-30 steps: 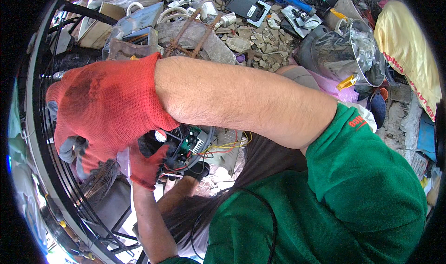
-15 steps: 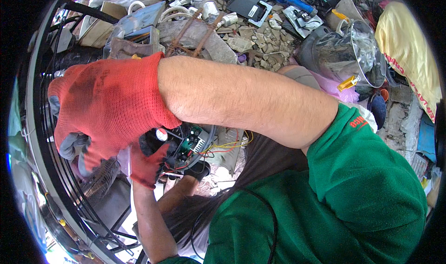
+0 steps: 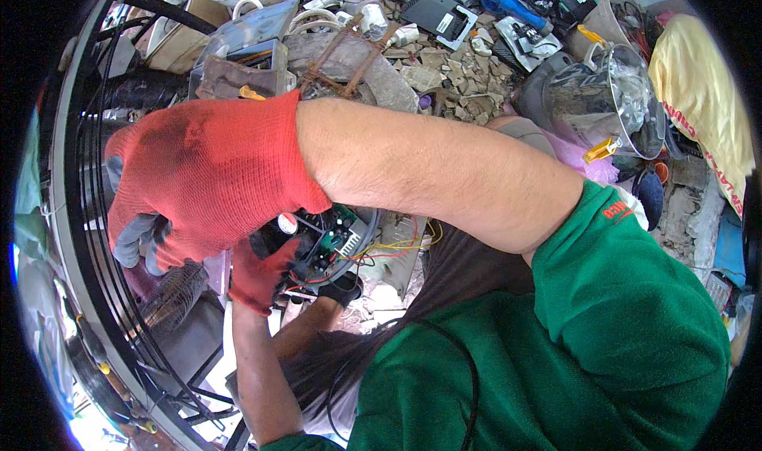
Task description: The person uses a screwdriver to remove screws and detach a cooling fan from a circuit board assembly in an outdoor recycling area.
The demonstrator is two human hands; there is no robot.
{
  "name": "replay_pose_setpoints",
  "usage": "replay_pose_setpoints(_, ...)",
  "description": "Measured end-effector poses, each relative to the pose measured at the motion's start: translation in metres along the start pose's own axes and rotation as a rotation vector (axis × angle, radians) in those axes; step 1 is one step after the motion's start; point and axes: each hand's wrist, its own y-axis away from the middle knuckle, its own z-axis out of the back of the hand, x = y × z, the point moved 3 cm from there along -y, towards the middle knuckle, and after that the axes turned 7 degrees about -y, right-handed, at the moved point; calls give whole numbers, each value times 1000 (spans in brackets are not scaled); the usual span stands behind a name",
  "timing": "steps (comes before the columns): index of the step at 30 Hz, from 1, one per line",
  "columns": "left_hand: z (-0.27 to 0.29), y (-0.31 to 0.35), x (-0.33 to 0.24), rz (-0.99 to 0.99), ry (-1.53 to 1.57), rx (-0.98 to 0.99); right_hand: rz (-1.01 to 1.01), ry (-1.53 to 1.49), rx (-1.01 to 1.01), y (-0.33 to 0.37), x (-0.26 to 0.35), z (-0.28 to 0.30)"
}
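Observation:
My left hand, in a red glove with a dark palm, grips the near side of a black housing. A green circuit board with a pale finned part sits in that housing, and thin red and yellow wires trail from it to the right. My right hand, in a red glove with grey fingertips, reaches across above the left one. Its fingers curl down near the black metal rack; what they hold, if anything, is hidden beneath the glove. A round white-and-red label shows between the two hands.
A black metal rack curves along the left side. Rubble, white fittings and electronic parts lie ahead. Toward the right stand a clear bucket of plastic film and a yellow sack. A blue lidded box sits at far left.
The right hand has shifted slightly right, away from the rack, its fingers still curled. My left hand and the housing appear a little further right, as does the whole scene.

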Motion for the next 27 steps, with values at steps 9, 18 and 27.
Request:
replay_pose_setpoints(9, 0, -3, 1, 85, 81, 84, -95, -49, 36, 4, 3, 1)
replay_pose_setpoints(18, -1, -5, 20, 73, 141, 84, -148, 33, 28, 7, -12, -5)
replay_pose_setpoints(27, -2, -12, -2, 117, 319, 127, -295, 73, 96, 1, -25, -3)
